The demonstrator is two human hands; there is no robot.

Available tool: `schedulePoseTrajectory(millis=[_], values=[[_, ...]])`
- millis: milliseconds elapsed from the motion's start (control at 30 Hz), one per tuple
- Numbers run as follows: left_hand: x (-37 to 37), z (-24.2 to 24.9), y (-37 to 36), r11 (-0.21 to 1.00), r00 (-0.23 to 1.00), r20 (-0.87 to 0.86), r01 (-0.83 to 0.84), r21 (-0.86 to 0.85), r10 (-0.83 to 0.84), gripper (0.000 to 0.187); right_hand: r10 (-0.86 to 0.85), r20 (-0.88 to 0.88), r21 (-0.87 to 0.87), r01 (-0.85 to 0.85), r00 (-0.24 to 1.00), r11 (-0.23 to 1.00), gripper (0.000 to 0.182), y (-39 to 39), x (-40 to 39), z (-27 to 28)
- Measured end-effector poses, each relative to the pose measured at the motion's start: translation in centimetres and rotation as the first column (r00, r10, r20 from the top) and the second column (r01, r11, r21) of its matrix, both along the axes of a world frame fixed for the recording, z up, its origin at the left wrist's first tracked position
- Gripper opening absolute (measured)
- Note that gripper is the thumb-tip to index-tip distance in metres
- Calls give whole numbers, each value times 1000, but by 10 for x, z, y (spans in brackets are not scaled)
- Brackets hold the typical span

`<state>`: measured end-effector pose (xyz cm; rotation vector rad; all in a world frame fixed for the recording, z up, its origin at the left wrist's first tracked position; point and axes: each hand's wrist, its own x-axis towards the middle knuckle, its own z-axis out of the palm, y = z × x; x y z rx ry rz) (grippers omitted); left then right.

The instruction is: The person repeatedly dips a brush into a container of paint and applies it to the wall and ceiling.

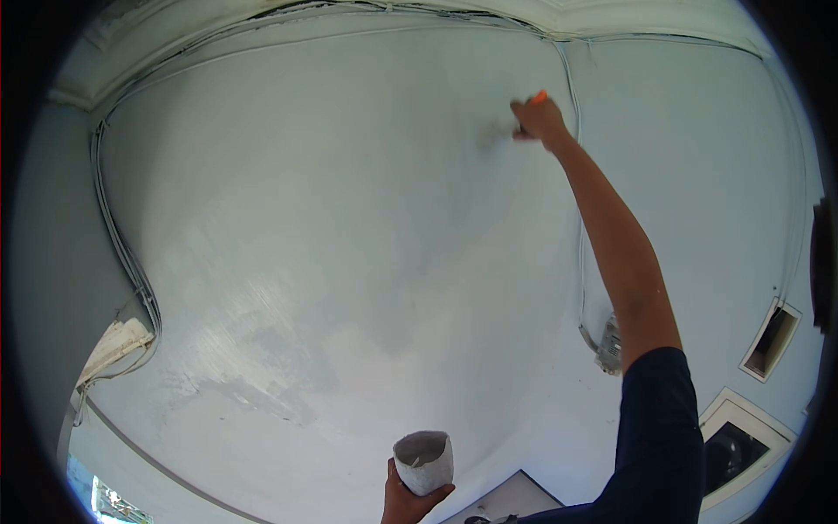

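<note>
High on a pale wall, my right hand is closed round a tool with an orange handle. The tool's working end is blurred against the wall, so its shape cannot be made out. At the bottom centre my left hand holds a rough whitish container from below and the left side. Its open top faces me, with a greyish inside. Uneven grey patches mark the lower left of the wall.
Cables run along the top and down the left side. A thin cable drops to a grey box behind my right arm. At the right are a recessed box and a framed dark panel.
</note>
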<state>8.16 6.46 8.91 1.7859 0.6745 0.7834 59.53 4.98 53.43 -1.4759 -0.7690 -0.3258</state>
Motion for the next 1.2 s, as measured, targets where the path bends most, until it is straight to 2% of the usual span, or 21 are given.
schedulePoseTrajectory(millis=[67,100,133,233,267,300,367,400,467,500,567,600,667,733,800,867,933,1033,1100,1133,1200], values=[[7,-4,2,991,985,114,131,-4,-129,98,-72,-41,-254,60,997,965,27,-4,18,-51],[6,-14,6,987,985,62,159,20,-160,100,-61,-142,-277,19,988,961,24,-15,7,-65],[6,-10,1,987,984,70,162,17,-163,100,-65,-135,-281,24,989,959,24,-18,11,-63],[11,8,-8,980,972,139,196,-38,-189,97,143,-162,23,-141,976,990,17,-21,29,-18],[12,9,-10,983,976,121,183,-14,-180,97,213,-60,190,-198,975,962,25,-23,11,8],[14,10,-10,985,980,104,170,12,-171,96,349,39,360,-339,936,869,24,-23,0,34],[16,8,-10,986,979,119,165,28,-167,96,416,128,623,-400,900,673,23,-13,-35,78],[18,7,-10,986,977,139,159,40,-163,96,419,130,625,-402,899,669,23,0,-41,88],[20,7,-13,988,978,143,148,36,-151,96,286,106,589,-292,952,753,26,23,-49,95],[19,7,-14,990,979,148,140,30,-143,96,291,101,592,-292,952,751,26,33,-53,85],[14,4,-17,991,983,133,129,14,-130,96,163,59,578,-167,985,799,25,45,-66,43],[13,2,-19,992,984,130,124,-2,-123,96,166,55,572,-167,985,803,25,44,-69,26],[11,-3,-19,991,983,125,136,-4,-135,97,72,57,432,-89,996,897,27,35,-63,-16],[11,2,-25,988,981,123,151,0,-150,98,71,0,364,-66,997,929,28,25,-59,-70],[10,14,-31,984,980,106,174,-47,-168,99,-109,47,113,103,993,988,30,15,-50,-129],[9,14,-34,983,978,123,178,-39,-172,98,-108,32,-107,111,994,988,30,16,-19,-204],[12,6,-33,978,966,157,209,5,-207,98,-50,-264,-153,10,963,988,31,-4,-24,-240],[7,8,-39,973,961,171,226,-42,-215,99,-102,-248,-205,51,963,977,34,-4,17,-232],[6,11,-40,978,969,148,206,-39,-198,99,-58,-188,-36,52,980,998,36,12,13,-186],[7,13,-41,982,974,133,188,-33,-182,99,-35,-174,-37,29,984,999,36,23,14,-156],[9,11,-41,983,973,150,181,-33,-174,98,-107,-112,-71,99,988,993,38,45,1,-87]])
